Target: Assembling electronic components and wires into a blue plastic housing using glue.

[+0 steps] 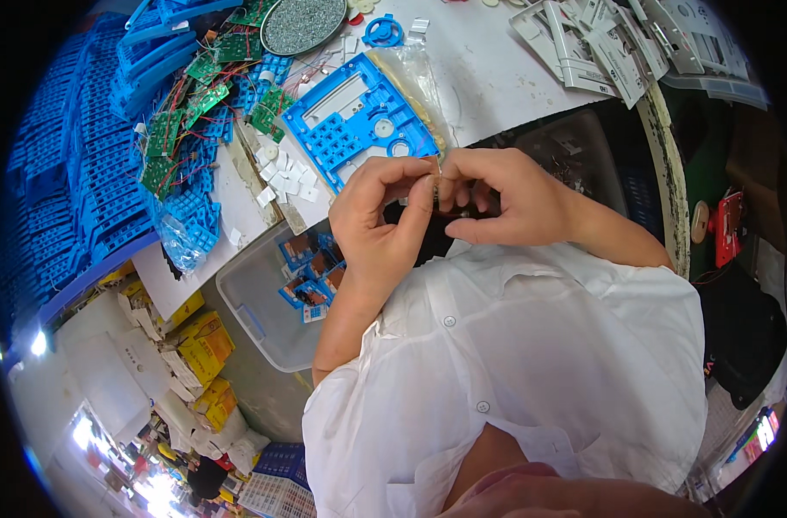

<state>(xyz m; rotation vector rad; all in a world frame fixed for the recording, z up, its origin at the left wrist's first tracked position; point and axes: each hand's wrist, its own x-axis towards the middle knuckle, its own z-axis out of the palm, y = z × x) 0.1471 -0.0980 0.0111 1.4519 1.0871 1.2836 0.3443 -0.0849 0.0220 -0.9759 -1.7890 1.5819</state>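
Observation:
Both my hands meet just over the table's front edge, in front of a blue plastic casing (pixel 328 142). My left hand (pixel 378 207) is closed in a pinch, thumb against forefinger. Opposite it, my right hand (pixel 507 194) pinches at the same spot, its other fingers curled. Between the fingertips is a small brownish piece (pixel 436 166), too small and too covered to name. The casing lies face up and tilted, with a grid of square openings and a round opening. A clear plastic bag (pixel 421 73) lies against its far right side.
Stacked blue casings (pixel 74 164) and wired green circuit boards (pixel 164 138) fill the left. Small white pieces (pixel 290 180) lie beside the casing. Tiny metal parts (pixel 303 26) fill an oval dish. Printed white pieces (pixel 583 52) lie far right. Below left stands a translucent bin (pixel 238 302).

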